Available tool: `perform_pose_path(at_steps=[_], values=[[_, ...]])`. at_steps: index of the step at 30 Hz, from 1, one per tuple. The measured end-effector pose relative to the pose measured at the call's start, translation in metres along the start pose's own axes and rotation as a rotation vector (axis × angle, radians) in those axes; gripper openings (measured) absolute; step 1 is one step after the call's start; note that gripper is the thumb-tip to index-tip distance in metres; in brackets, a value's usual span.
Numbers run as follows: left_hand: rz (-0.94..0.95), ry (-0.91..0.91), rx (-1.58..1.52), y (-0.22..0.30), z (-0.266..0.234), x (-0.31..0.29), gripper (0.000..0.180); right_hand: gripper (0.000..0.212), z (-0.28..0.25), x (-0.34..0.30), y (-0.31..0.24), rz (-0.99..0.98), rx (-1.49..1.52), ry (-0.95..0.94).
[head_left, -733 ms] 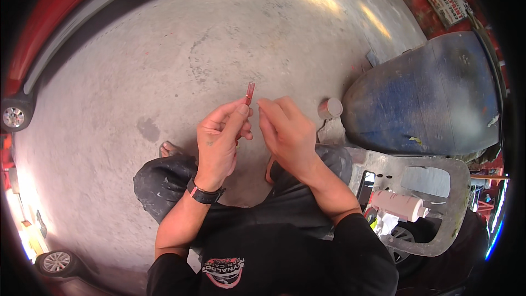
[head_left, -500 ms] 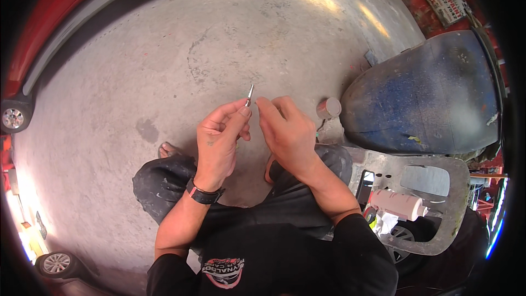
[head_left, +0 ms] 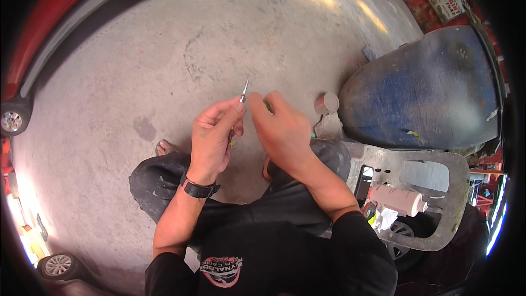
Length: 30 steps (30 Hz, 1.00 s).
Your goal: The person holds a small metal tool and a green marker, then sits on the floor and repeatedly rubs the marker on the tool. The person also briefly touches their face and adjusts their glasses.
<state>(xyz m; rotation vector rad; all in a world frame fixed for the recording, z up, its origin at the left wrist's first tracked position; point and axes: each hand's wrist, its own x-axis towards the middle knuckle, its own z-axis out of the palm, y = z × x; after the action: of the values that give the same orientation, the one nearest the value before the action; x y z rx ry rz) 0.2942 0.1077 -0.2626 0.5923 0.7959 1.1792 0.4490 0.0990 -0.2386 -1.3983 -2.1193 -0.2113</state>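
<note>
Above the concrete floor [head_left: 120, 77], my left hand [head_left: 211, 140] pinches a small, slim, tapered silver metal piece [head_left: 245, 88] between thumb and fingers, its narrow end pointing up and away. Close beside it on the right is my right hand [head_left: 286, 131], its fingers curled and the thumb side toward the metal piece. A bit of green [head_left: 269, 106] shows between the right fingers; its kind is hidden. Just below my left fingers is a small yellow-green spot [head_left: 233, 143], too small to name.
A blue drum [head_left: 422, 90] lies to the right, with a small tin can [head_left: 327, 103] by it. Nearer, a grey seat with cut-outs [head_left: 457, 186] bears a pinkish-white bottle [head_left: 397, 199], a phone [head_left: 364, 181] and a white cloth [head_left: 387, 218]. A red car [head_left: 46, 22] stands at the far left.
Both hands sit slightly farther left in the picture. Green now shows between my right fingers, and a yellow-green spot has appeared below my left hand. The metal piece remains in my left hand.
</note>
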Motion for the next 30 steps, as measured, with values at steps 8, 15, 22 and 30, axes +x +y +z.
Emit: perform_pose_path(at_steps=[8, 15, 22, 30], values=[[0.022, 0.004, 0.040, -0.008, -0.006, 0.003, 0.020, 0.008, 0.003, 0.009, 0.011, 0.142, 0.410, -0.140], [0.247, 0.028, 0.249, 0.002, 0.003, 0.000, 0.023, 0.009, 0.005, 0.003, 0.011, 0.203, 0.580, -0.018], [0.414, 0.059, 0.395, 0.002, 0.013, -0.005, 0.026, 0.014, 0.000, 0.002, 0.015, 0.721, 1.185, -0.169], [0.405, 0.012, 0.525, -0.001, 0.013, -0.007, 0.022, 0.015, 0.001, 0.006, 0.018, 0.831, 1.465, -0.319]])
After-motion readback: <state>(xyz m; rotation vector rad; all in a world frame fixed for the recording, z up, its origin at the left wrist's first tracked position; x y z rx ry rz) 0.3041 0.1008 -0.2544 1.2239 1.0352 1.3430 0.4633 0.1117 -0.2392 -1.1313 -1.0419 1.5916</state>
